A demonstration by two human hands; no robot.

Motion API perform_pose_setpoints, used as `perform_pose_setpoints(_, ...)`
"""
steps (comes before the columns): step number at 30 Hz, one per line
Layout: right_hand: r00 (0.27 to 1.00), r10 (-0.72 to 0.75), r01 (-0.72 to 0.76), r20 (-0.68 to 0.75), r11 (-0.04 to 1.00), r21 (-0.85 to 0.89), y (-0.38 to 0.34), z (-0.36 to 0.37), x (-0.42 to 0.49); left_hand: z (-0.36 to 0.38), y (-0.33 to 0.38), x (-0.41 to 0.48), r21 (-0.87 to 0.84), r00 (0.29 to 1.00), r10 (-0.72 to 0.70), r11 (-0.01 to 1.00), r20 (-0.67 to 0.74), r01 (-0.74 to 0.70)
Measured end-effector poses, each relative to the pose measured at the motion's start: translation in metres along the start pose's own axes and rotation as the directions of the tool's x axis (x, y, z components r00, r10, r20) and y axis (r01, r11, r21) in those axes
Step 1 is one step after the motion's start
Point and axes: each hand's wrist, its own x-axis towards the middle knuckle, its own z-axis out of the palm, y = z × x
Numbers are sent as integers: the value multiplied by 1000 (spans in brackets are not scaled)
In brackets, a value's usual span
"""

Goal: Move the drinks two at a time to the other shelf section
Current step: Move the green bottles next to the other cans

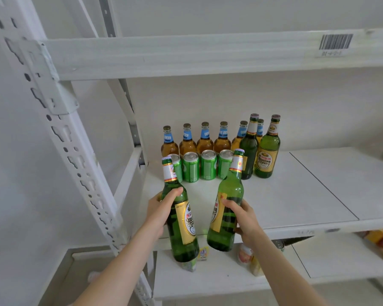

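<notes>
Two green beer bottles are held out in front of a white shelf (296,195) — one gripped around its body by the left hand (161,210), one by the right hand (244,217). The left bottle (179,219) and the right bottle (227,206) are carried nearly upright, necks tilted slightly toward each other, bases hanging below the shelf's front edge. Beyond them, drinks stand at the back-left of the shelf: amber bottles (205,140), green cans (199,165), two green bottles (260,149). Bare board is seen just ahead of both hands, under an upper shelf beam (186,56).

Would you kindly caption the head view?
Left hand and right hand each hold a green bottle before the stocked shelf.
</notes>
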Motion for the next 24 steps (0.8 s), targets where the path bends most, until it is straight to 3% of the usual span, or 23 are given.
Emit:
perform_pose_setpoints(12,996,-39,40,-85,999,1,-16,-63,-36,59,-2,-42,20,999,-3,1000,54,2)
perform_pose_setpoints(24,996,-79,78,-34,996,-36,-49,-204,-53,203,-13,-98,42,995,41,998,91,-45)
